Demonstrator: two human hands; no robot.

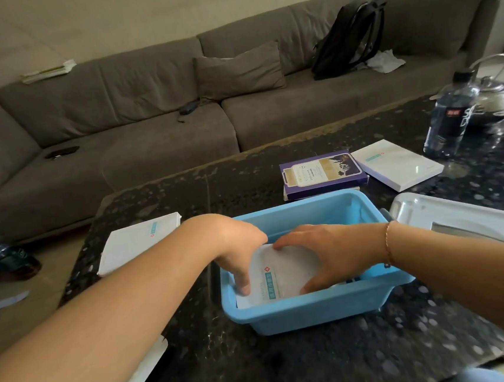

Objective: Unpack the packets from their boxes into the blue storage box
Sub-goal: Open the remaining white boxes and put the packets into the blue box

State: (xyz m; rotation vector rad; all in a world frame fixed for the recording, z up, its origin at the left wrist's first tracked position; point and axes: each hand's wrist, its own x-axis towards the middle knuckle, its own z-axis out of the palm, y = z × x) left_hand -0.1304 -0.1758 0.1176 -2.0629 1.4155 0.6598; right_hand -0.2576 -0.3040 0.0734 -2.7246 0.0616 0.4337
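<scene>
Left hand (237,247) fingers on packets (282,268) | right hand (327,254) alongside | blue storage box (317,310)

Both hands, left (238,247) and right (330,254), are down in the storage box (314,309) on the table (292,368), pressing on the packets (278,273) inside. Behind that grip sit two boxes (323,173) side by side, with another box (140,241) off to its left. The lid (462,216) lies to the right, bottle (449,116) further back.
</scene>
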